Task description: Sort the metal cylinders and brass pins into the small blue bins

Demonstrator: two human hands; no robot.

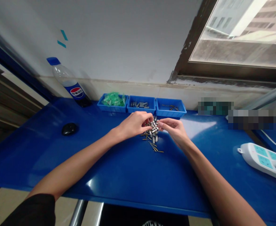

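A small pile of silver metal cylinders [154, 129] mixed with thin brass-coloured screw-like pins lies on the blue table. My left hand [136, 124] reaches over the pile's left side, thumb and curled fingers apart around loose parts; no firm hold shows. At the right side, my right hand [174, 128] has thumb and forefinger pinched together at the pile's edge. Whatever is in that pinch is too small to make out. Several loose brass-coloured pins [155, 147] lie just in front of the pile.
Behind the hands stand three blue bins: one with green plastic bags [114, 99], one with silver cylinders [140, 104], one with a few pins [173, 107]. A cola bottle [73, 88] and black computer mouse [69, 129] are left; a white power strip [265, 158] is right.
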